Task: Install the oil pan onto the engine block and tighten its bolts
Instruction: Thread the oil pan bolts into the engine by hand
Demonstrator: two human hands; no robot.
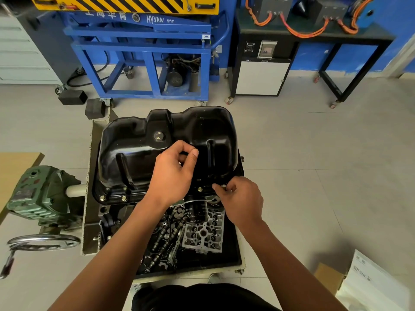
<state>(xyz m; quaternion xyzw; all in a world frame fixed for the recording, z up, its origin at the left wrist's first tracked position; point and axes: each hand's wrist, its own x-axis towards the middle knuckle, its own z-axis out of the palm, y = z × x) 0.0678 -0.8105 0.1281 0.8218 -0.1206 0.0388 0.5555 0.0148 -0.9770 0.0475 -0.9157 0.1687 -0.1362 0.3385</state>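
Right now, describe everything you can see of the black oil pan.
The oil pan is glossy black, apparently stamped metal, lying bottom up on the engine block, with raised ribs and a drain plug on top. Brass-coloured bolts sit in its near flange. The right hand pinches another bolt at the flange's near right corner. The left hand, fingers curled, is above the pan's middle, contact unclear.

bg: blue cart (143, 52) | L: green gearbox (42, 194), chrome handwheel (45, 242) | R rear: orange cables (303, 32)

Auto workshop: blue steel-frame lift cart (143, 52), orange high-voltage cables (303, 30) on black counter (314, 37), tray of loose grey engine parts (190, 239).
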